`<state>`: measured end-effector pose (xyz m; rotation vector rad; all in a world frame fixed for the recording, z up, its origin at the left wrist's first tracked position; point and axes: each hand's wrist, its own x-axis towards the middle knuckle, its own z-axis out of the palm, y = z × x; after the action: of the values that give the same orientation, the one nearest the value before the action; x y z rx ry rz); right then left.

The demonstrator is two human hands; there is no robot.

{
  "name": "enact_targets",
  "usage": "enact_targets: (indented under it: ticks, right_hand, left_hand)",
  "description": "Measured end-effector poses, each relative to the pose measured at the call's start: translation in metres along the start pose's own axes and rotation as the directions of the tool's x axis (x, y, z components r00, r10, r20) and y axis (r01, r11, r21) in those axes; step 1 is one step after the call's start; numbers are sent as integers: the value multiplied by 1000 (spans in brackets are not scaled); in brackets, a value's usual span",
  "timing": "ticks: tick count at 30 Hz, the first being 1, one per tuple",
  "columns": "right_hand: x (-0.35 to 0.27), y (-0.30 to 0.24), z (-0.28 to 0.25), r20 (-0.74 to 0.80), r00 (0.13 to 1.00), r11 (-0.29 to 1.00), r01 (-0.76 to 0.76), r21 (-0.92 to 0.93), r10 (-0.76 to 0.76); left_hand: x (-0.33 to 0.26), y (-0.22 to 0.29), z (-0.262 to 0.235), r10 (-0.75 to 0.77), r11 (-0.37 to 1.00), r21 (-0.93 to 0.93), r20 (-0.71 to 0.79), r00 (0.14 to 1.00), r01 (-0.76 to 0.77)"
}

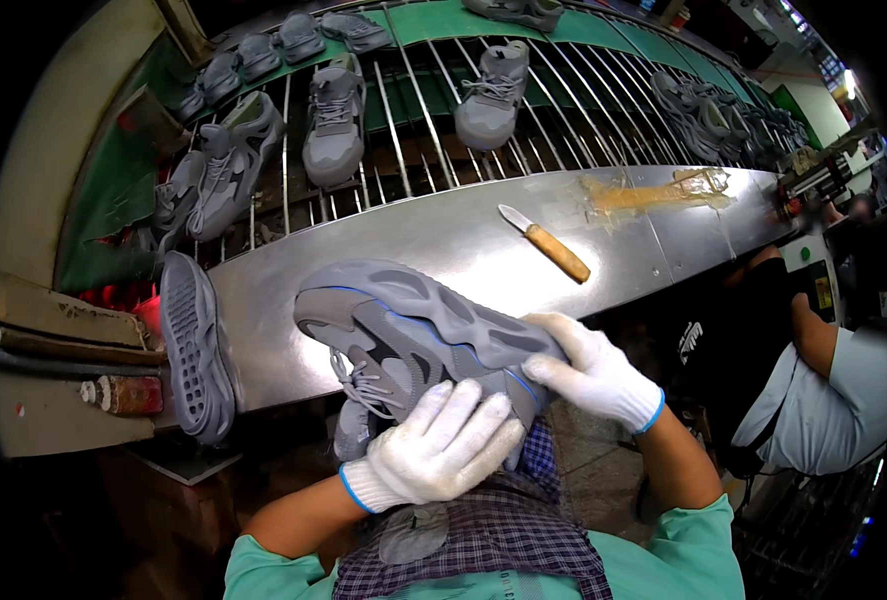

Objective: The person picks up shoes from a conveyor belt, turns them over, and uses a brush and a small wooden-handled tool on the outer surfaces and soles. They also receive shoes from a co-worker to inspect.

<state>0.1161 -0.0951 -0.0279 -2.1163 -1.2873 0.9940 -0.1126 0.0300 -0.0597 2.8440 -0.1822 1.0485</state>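
Observation:
A grey sneaker (418,325) with a thick sculpted sole is tilted on its side in front of me, its toe to the left. Along the seam between sole and upper runs a blue line. My right hand (595,372), in a white knit glove, grips the heel end, thumb on the near side. The gloved left hand (441,445) lies with stretched fingers against the upper, below the laces. Part of a second grey shoe (351,430) shows beneath the sneaker. On the metal ledge rests a knife (553,250) with a wooden handle, beyond the sneaker.
A loose grey sole (195,345) leans at the ledge's left end. Behind the metal ledge (403,230) is a roller rack carrying several grey sneakers (333,125). Brown tape (653,195) sticks to the ledge. At right sits another person (813,390) beside a machine.

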Motion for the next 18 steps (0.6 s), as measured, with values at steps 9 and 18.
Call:
enact_targets:
  ticks: [9,18]
  right_hand:
    - [31,-16,11,139,984,994,109,9,-110]
    - [55,-14,14,402,915,998,31,46,-47]
  left_hand:
    - [-19,-13,-10,72,995,-74,58,996,-68]
    - [-44,-15,-1,143,988,-64,20,990,-141]
